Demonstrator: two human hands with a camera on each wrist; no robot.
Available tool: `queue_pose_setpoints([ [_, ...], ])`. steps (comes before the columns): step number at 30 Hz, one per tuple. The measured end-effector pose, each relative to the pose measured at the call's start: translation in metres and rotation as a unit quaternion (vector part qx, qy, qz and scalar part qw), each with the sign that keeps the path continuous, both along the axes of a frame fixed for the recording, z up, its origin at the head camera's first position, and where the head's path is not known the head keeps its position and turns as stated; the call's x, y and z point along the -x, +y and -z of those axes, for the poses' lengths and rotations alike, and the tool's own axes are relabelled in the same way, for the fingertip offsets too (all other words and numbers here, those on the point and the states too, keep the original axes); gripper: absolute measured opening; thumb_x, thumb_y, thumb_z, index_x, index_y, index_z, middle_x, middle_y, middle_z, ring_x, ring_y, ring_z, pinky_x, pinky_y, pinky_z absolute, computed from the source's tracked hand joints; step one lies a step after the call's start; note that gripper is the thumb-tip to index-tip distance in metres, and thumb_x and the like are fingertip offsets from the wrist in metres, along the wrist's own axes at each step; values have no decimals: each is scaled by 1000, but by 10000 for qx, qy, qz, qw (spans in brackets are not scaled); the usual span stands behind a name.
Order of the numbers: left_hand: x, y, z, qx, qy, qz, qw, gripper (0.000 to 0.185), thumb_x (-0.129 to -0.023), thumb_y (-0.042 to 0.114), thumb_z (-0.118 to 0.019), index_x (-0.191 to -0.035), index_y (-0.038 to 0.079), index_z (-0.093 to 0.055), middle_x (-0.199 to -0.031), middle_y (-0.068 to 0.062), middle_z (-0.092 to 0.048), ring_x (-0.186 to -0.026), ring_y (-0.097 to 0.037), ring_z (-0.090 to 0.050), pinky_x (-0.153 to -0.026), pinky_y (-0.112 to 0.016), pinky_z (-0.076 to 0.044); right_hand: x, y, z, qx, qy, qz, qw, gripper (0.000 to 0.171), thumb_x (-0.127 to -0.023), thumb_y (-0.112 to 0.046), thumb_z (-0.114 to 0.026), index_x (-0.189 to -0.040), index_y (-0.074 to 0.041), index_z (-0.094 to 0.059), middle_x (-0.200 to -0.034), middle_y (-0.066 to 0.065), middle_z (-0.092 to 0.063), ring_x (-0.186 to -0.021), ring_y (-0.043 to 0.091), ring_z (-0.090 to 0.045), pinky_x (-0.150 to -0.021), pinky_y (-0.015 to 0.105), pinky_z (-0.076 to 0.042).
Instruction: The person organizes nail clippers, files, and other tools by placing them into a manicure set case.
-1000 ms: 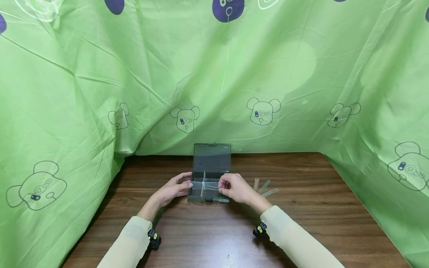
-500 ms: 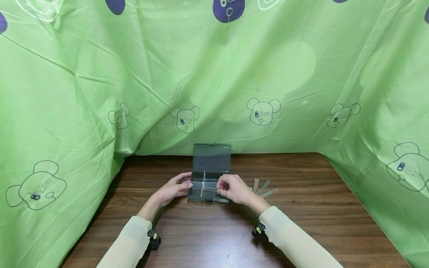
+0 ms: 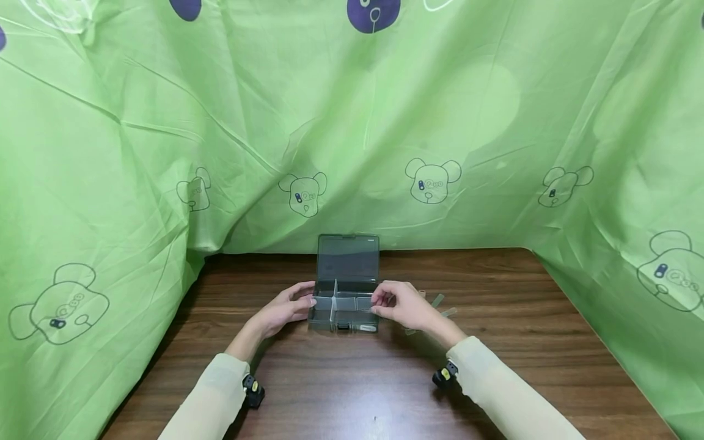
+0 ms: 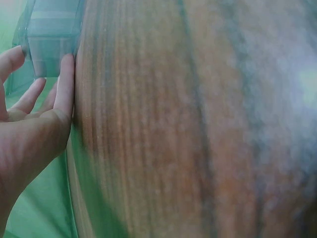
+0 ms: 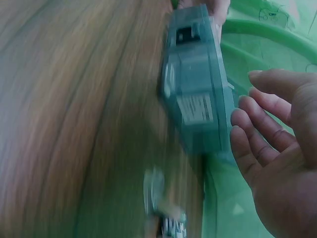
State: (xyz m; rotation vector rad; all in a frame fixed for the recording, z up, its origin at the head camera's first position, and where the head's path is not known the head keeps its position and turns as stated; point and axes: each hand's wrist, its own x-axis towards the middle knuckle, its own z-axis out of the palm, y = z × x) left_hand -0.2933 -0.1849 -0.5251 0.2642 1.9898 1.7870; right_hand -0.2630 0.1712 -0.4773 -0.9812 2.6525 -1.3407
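Note:
A smoky see-through divider box (image 3: pixel 352 319) sits on the table with its lid (image 3: pixel 348 260) raised. Inside, a long clear divider (image 3: pixel 333 305) runs front to back, and a clear cross strip (image 3: pixel 345 304) stands in the right half. My left hand (image 3: pixel 286 308) rests against the box's left end, thumb at the rim and fairly straight fingers along the wall; its fingertips (image 4: pixel 65 64) touch the box in the left wrist view. At the right end is my right hand (image 3: pixel 404 305). Its thumb and fingers (image 5: pixel 267 124) are apart, with nothing visible between them.
Loose clear strips (image 3: pixel 437 300) lie on the wooden table (image 3: pixel 495 354) to the right of the box, partly behind my right hand. Blurred small items (image 5: pixel 154 188) show there in the right wrist view. A green curtain (image 3: pixel 352 134) hangs behind and on both sides.
My right hand has let go of the clear strip and drawn back to the right. The strip now stands upright across the right half. The left hand has stayed put.

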Motion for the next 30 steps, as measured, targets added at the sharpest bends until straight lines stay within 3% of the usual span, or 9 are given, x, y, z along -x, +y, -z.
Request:
queue_pose_setpoints([
  [24,5,1,1,90,-13,40,10000,70,-107,21,-67,-166,12,-31,-167,-21,-35,-143,-35,-48,-114,-53,-46,-3,126,31,-527,245,1045,9928,17,-86,1,-84,-99,-5,-74,-90,-1,-69,-81,13,-64,-72,27,-57],
  [30,2,0,1,62,14,43,10000,70,-107,19,-66,-166,10,-30,-167,-23,-33,-144,-36,-47,-115,-54,-44,-3,140,38,-699,326,1202,9898,18,-85,-1,-86,-99,-6,-75,-93,4,-70,-84,23,-66,-73,34,-58],
])
